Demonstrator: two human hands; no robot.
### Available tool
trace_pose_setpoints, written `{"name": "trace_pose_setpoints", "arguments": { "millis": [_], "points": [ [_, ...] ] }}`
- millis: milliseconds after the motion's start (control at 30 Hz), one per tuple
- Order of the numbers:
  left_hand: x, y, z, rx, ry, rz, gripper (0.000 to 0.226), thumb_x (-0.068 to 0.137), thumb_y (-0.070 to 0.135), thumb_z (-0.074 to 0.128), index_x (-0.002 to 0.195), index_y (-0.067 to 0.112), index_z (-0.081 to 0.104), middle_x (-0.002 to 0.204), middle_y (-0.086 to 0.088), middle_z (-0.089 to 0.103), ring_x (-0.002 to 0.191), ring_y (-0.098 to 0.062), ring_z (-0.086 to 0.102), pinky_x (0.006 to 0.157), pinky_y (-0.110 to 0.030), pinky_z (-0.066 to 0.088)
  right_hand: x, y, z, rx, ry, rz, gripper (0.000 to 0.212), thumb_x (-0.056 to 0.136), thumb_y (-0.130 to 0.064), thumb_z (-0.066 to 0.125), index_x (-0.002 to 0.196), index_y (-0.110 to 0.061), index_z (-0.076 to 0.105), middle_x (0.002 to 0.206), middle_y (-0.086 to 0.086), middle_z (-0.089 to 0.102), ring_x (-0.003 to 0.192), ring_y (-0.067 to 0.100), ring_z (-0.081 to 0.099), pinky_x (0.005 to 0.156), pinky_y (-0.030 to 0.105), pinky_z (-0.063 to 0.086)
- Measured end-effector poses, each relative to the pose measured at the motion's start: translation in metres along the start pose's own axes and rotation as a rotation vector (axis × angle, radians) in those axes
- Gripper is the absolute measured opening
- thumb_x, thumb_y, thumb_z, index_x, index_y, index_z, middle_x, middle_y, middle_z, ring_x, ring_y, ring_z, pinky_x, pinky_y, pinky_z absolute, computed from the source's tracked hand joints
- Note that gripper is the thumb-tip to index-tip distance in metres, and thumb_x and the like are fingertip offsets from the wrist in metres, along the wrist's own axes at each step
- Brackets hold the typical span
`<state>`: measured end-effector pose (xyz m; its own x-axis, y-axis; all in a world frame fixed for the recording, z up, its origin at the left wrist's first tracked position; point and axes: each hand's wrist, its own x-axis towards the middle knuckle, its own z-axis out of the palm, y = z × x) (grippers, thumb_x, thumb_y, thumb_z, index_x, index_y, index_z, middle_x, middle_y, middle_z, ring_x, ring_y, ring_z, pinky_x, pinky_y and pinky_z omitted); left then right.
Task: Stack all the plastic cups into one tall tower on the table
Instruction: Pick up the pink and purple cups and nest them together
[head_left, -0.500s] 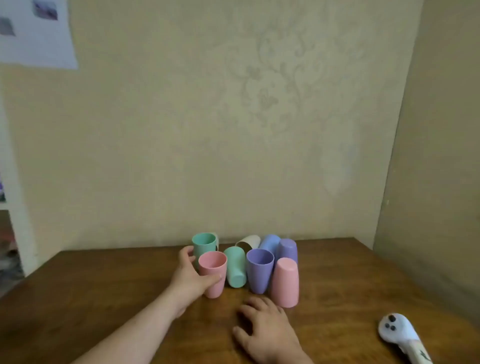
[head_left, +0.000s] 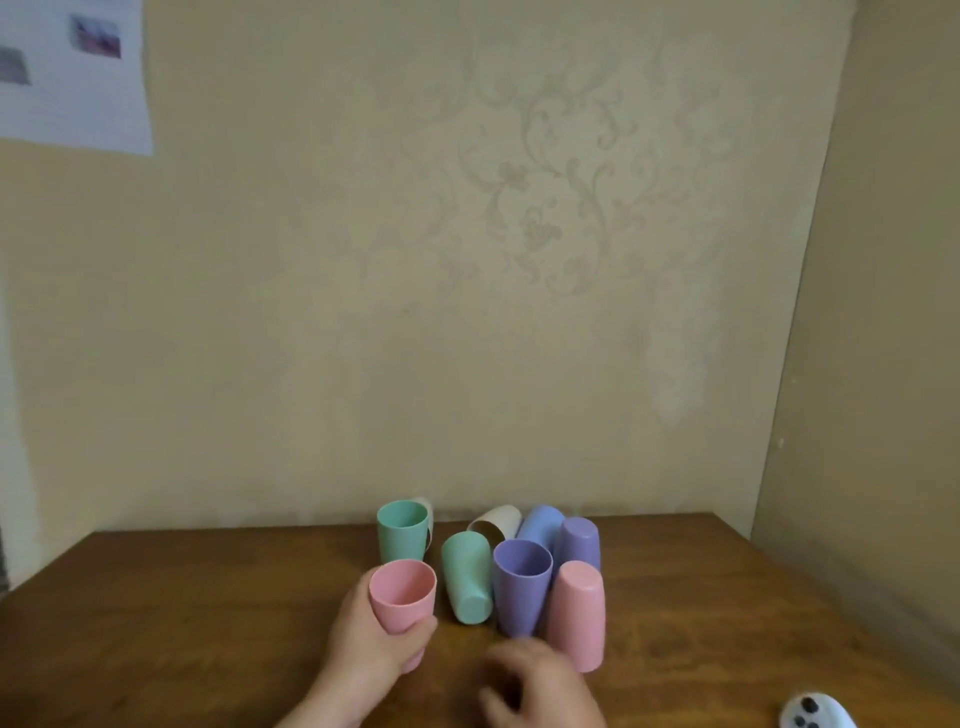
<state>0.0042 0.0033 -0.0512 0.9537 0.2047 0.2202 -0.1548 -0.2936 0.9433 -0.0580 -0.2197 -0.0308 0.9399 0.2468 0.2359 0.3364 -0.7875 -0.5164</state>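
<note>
My left hand (head_left: 371, 636) grips an upright pink cup (head_left: 402, 597), pulled toward me from the cluster. Behind it stands an upright green cup (head_left: 402, 530) with a beige cup half hidden behind it. A second green cup (head_left: 466, 577) lies on its side. An upright purple cup (head_left: 521, 584) stands beside an upside-down pink cup (head_left: 576, 616). Further back are an upside-down purple cup (head_left: 579, 540), a blue cup (head_left: 540, 522) and a beige cup (head_left: 496, 522) lying on its side. My right hand (head_left: 540, 686), blurred, hovers near the table in front of the purple cup, holding nothing.
The brown wooden table (head_left: 208, 623) meets a patterned wall at the back and a side wall on the right. A white controller-like object with dark dots (head_left: 810, 714) lies at the lower right. Bare tabletop lies left of the cups.
My left hand has closed round the pink cup and drawn it nearer to me, away from the other cups. My right hand has shifted slightly and is blurred.
</note>
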Motion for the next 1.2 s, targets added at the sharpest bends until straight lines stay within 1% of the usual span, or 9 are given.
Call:
{"name": "trace_pose_setpoints", "arguments": {
  "millis": [67,167,400,533,700,833,933,1067,1200],
  "points": [
    [-0.008,-0.002,-0.003,-0.006,-0.034,-0.027,0.064,0.066,0.021,0.1,0.118,0.034,0.065,0.115,0.006,0.075,0.101,-0.012,0.071,0.071,-0.022,0.055,0.005,-0.003,-0.014,0.003,0.308,-0.062,0.031,0.081,-0.048,0.059,0.104,-0.036,0.074,0.096,-0.021,0.064,0.095,0.004,0.062,0.09,0.028,0.054],
    [-0.016,0.0,-0.001,-0.027,-0.058,-0.038,0.066,0.074,0.018,0.098,0.127,0.028,0.061,0.115,0.01,0.07,0.099,-0.011,0.068,0.054,-0.011,0.054,0.028,-0.013,-0.053,-0.18,0.578,-0.067,0.042,0.082,-0.05,0.057,0.116,-0.03,0.073,0.106,-0.007,0.066,0.102,0.02,0.058,0.086,0.042,0.056],
    [-0.022,0.005,-0.002,0.032,-0.064,-0.04,0.082,0.071,0.041,0.099,0.139,0.037,0.053,0.123,0.016,0.069,0.104,-0.007,0.069,0.072,-0.019,0.061,0.065,-0.006,-0.089,-0.5,0.061,0.331,0.11,0.077,-0.091,0.041,0.168,-0.042,0.003,0.164,0.004,0.044,0.154,0.039,0.027,0.12,0.069,0.02],
    [-0.023,0.005,-0.005,0.076,-0.085,-0.026,0.105,0.061,0.046,0.102,0.148,0.04,0.044,0.134,0.016,0.064,0.116,-0.011,0.066,0.095,-0.033,0.061,0.075,-0.003,-0.072,-0.577,0.015,0.308,0.101,0.081,-0.088,0.037,0.167,-0.042,0.008,0.156,0.005,0.055,0.155,0.04,0.027,0.12,0.076,0.009],
    [-0.022,0.005,-0.004,0.09,-0.078,-0.023,0.106,0.066,0.044,0.101,0.151,0.039,0.039,0.134,0.015,0.059,0.117,-0.013,0.063,0.094,-0.032,0.057,0.078,-0.005,-0.06,-0.555,0.063,0.285,0.093,0.082,-0.081,0.045,0.162,-0.04,0.022,0.134,0.001,0.069,0.144,0.035,0.043,0.117,0.075,0.014],
    [-0.02,0.005,-0.004,0.092,-0.108,-0.037,0.094,0.069,0.046,0.099,0.146,0.038,0.046,0.132,0.014,0.064,0.115,-0.011,0.066,0.096,-0.039,0.064,0.081,-0.017,-0.071,-0.364,0.284,0.229,0.094,0.08,-0.071,0.062,0.162,-0.038,0.03,0.132,0.001,0.062,0.13,0.029,0.058,0.121,0.063,0.028],
    [-0.019,0.004,-0.003,0.1,-0.118,-0.014,0.092,0.07,0.048,0.098,0.146,0.038,0.047,0.135,0.014,0.065,0.116,-0.011,0.066,0.092,-0.032,0.061,0.087,-0.039,-0.085,0.111,0.42,0.168,0.095,0.083,-0.05,0.079,0.163,-0.037,0.03,0.13,-0.001,0.052,0.113,0.019,0.057,0.104,0.041,0.051],
    [-0.02,0.007,-0.003,0.082,-0.128,-0.025,0.092,0.069,0.049,0.098,0.145,0.041,0.046,0.133,0.016,0.065,0.116,-0.01,0.066,0.092,-0.032,0.059,0.097,-0.074,-0.079,0.693,0.375,0.219,0.088,0.087,-0.038,0.083,0.161,-0.033,0.035,0.117,-0.007,0.062,0.107,0.018,0.067,0.092,0.036,0.057],
    [-0.02,0.006,-0.005,0.061,-0.136,-0.048,0.092,0.066,0.054,0.096,0.144,0.045,0.049,0.129,0.018,0.072,0.114,-0.01,0.071,0.098,-0.044,0.064,0.099,-0.091,-0.05,0.673,0.297,0.164,0.091,0.086,-0.042,0.085,0.161,-0.032,0.035,0.128,0.002,0.062,0.119,0.022,0.065,0.092,0.031,0.053]
  ]
}}
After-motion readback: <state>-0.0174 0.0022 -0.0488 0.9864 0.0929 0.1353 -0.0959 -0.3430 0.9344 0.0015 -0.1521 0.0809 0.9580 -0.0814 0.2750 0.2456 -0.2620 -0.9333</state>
